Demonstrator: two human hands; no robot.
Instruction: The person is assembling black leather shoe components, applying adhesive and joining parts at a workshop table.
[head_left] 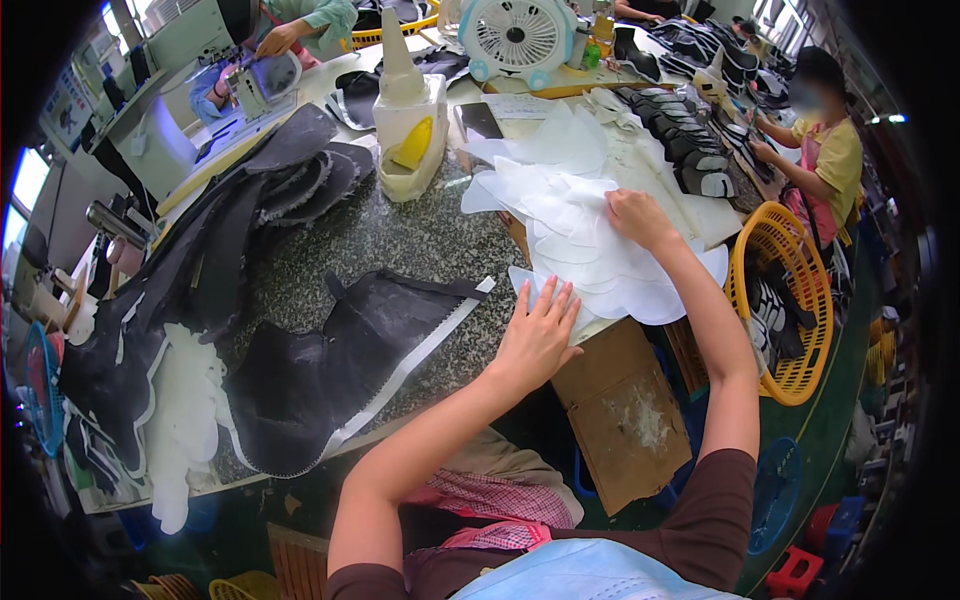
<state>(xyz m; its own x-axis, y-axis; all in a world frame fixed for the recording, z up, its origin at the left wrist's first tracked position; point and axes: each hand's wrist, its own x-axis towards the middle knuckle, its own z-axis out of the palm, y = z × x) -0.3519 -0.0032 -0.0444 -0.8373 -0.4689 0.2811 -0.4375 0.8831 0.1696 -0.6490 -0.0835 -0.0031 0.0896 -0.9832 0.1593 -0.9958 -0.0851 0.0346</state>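
Observation:
A fanned pile of thin white cut-out pieces [575, 245] lies at the table's right part. At its far right edge, my right hand [640, 216] has its fingers curled together, pinching a white piece. My left hand [541, 330] rests flat at the near left edge of the pile, fingers stretched out and holding nothing. Left of it, on the speckled tabletop [400, 240], a black shoe-upper piece [345, 355] with a white strip along one edge lies spread out. Further left is a heap of black cut pieces [225, 220].
A white container with a cone-topped bottle [400, 75] and a small fan [515, 40] stand at the back. To the right hangs a yellow basket [785, 300]. Cardboard [625, 415] sits below the table edge. Other people work at the back left and far right.

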